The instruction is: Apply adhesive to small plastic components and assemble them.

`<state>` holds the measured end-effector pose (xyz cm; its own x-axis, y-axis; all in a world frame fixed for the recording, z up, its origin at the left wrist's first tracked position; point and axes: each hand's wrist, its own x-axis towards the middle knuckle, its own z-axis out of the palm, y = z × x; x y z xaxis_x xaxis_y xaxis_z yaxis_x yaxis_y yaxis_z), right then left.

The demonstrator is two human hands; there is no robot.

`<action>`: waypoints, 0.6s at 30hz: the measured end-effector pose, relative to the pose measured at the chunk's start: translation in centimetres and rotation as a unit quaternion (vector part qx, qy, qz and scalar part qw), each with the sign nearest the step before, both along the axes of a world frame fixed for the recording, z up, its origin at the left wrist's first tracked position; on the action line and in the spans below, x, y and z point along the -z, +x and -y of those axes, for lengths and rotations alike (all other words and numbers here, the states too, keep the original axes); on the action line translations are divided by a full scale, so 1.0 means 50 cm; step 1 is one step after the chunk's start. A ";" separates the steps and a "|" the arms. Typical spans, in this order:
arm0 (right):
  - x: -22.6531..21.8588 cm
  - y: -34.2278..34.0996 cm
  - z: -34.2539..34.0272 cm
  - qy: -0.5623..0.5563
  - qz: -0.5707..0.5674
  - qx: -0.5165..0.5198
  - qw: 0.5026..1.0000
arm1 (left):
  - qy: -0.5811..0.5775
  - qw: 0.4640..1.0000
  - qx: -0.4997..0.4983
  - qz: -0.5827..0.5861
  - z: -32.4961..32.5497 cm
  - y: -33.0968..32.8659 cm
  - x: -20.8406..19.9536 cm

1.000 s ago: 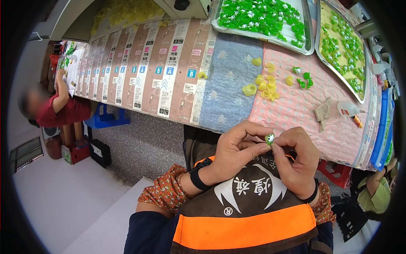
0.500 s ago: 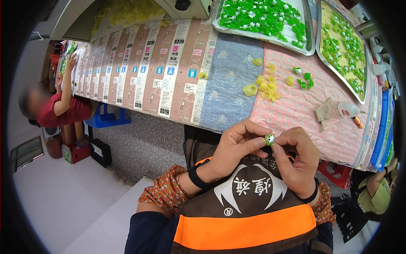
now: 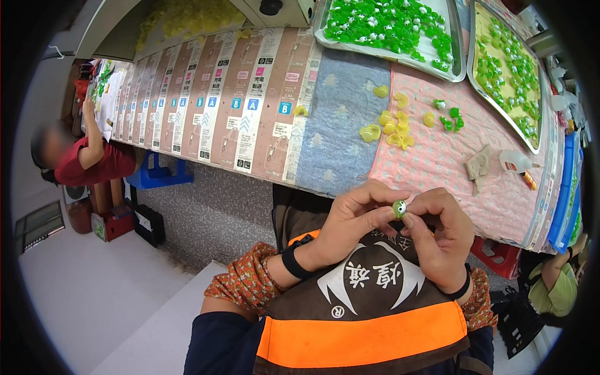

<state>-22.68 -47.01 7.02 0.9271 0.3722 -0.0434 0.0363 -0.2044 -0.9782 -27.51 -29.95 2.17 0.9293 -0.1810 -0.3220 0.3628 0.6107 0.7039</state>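
Between both hands, just off the table's near edge, is a small round green-and-white toy piece [image 3: 399, 208] with black eye-like dots. My left hand [image 3: 350, 222] pinches its left side between thumb and fingertips. From the other side, the thumb and forefinger of my right hand [image 3: 442, 234] close on it. Beyond the hands, translucent yellow caps [image 3: 397, 128] lie loose on the cloth. Several green pieces [image 3: 453, 119] with white parts sit to their right. How the held piece is put together is too small to tell.
A metal tray [image 3: 461, 72] of green pieces stands at the back, another tray [image 3: 534, 147] right of it. Nearer lie a folded rag [image 3: 479, 165], a clear bottle [image 3: 514, 161] and a blue bin [image 3: 562, 194]. Co-workers are at far left [image 3: 103, 156] and right [image 3: 553, 284].
My fingers have shifted slightly around the toy piece, which has turned a little and shows less white. Both hands remain in nearly the same place. The left co-worker's arm has moved.
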 end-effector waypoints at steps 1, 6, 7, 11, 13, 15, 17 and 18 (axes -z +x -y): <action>-0.001 -0.001 -0.002 0.031 -0.028 0.011 0.999 | 0.000 1.000 0.001 0.000 -0.003 -0.001 0.001; 0.000 -0.003 0.002 0.037 -0.020 0.014 0.999 | 0.015 0.999 -0.047 0.014 -0.002 -0.006 -0.009; 0.000 -0.003 0.000 0.050 -0.020 0.029 0.998 | 0.015 0.999 -0.047 0.014 -0.003 -0.006 -0.005; -0.001 -0.002 0.003 0.027 -0.016 0.009 0.999 | 0.115 0.986 -0.051 0.111 -0.004 -0.011 0.008; -0.002 -0.002 0.004 0.005 0.014 -0.001 1.000 | 0.120 0.985 -0.058 0.113 -0.001 -0.013 0.011; -0.004 -0.003 0.004 -0.003 0.022 -0.003 1.000 | 0.112 0.984 -0.060 0.126 -0.001 -0.015 0.015; -0.004 -0.004 0.003 -0.010 0.031 -0.005 0.999 | 0.112 0.985 -0.059 0.121 0.000 -0.015 0.015; -0.004 -0.005 0.002 -0.015 0.041 -0.005 0.999 | 0.111 0.985 -0.058 0.116 0.000 -0.015 0.015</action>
